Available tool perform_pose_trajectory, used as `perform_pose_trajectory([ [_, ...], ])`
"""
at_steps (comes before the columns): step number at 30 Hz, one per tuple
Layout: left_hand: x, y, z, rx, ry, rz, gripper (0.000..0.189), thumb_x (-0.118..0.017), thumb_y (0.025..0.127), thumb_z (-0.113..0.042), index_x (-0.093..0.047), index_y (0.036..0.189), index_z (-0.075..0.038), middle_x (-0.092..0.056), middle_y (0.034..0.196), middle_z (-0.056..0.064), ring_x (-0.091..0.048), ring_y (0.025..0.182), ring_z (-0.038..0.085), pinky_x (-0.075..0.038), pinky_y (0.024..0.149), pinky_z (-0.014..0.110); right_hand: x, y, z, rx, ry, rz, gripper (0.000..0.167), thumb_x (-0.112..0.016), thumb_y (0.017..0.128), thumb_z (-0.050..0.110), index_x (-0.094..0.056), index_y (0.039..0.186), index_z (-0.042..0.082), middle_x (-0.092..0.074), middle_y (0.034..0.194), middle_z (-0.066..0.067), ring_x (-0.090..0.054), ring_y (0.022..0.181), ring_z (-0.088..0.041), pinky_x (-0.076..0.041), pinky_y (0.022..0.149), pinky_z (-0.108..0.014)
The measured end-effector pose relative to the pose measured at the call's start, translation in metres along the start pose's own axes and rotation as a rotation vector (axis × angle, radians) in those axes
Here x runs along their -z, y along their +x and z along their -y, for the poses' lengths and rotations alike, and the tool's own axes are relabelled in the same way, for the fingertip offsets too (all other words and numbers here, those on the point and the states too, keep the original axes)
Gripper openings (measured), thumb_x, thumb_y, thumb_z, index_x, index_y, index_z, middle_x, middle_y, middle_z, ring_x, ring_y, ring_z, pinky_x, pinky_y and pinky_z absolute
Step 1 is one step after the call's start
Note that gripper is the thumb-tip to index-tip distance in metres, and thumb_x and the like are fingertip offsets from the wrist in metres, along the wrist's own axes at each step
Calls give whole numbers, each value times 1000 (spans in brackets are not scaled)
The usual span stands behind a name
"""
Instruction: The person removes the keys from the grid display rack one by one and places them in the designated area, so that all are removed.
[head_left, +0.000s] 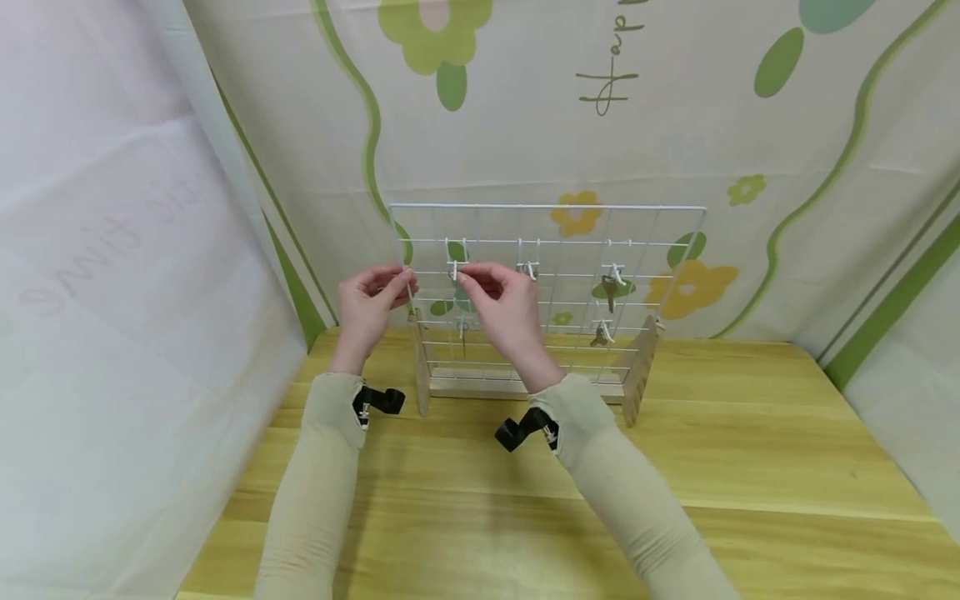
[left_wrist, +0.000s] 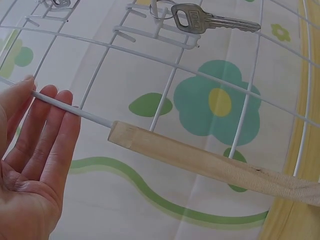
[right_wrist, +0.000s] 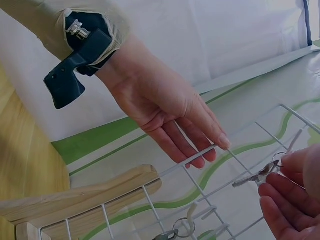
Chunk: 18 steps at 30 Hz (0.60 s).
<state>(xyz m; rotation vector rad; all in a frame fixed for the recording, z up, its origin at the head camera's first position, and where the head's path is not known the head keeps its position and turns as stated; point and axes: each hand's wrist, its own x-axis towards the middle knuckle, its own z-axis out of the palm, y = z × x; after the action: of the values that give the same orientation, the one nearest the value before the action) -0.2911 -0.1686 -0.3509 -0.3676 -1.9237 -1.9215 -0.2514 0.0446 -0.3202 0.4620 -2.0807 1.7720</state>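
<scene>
A white wire grid rack (head_left: 547, 206) stands upright between wooden side feet (head_left: 641, 367). My left hand (head_left: 367, 304) holds its left edge wire, thumb on one side and fingers on the other, as the left wrist view also shows. At the upper-left hook (head_left: 454, 268), my right hand (head_left: 510, 308) pinches a key (right_wrist: 245, 181) by its ring end, thumb against forefinger. The ring is beside the hook's prong; the fingers partly hide it. Below hangs another key (left_wrist: 220, 22) on its ring from a lower hook.
More keys hang on the rack: one at the upper right (head_left: 609, 293), one at the lower right (head_left: 600, 336), and one on the upper middle hook (head_left: 528, 271), partly behind the right hand. The rack stands on a wooden table (head_left: 465, 500) before a flower-printed cloth (head_left: 675, 125).
</scene>
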Motion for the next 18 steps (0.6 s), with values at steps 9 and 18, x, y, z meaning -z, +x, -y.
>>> perform_pose_trajectory([
  [9,0,2,0,-13,7,7,23,-77,93,-21,-76,105,-1,-75,97,13,-74,85,21,-62,77,31,-1,-5,0,85,-54,-13,10,-73,97,13,-77,104,7,-72,98,0,-67,86,-15,-59,78,-30],
  [18,2,1,2,-1,16,14,23,-77,94,-21,-75,105,-1,-75,98,14,-74,86,22,-62,78,32,2,-16,8,234,-48,-31,9,-72,98,14,-76,103,8,-74,98,2,-68,85,-12,-60,78,-31],
])
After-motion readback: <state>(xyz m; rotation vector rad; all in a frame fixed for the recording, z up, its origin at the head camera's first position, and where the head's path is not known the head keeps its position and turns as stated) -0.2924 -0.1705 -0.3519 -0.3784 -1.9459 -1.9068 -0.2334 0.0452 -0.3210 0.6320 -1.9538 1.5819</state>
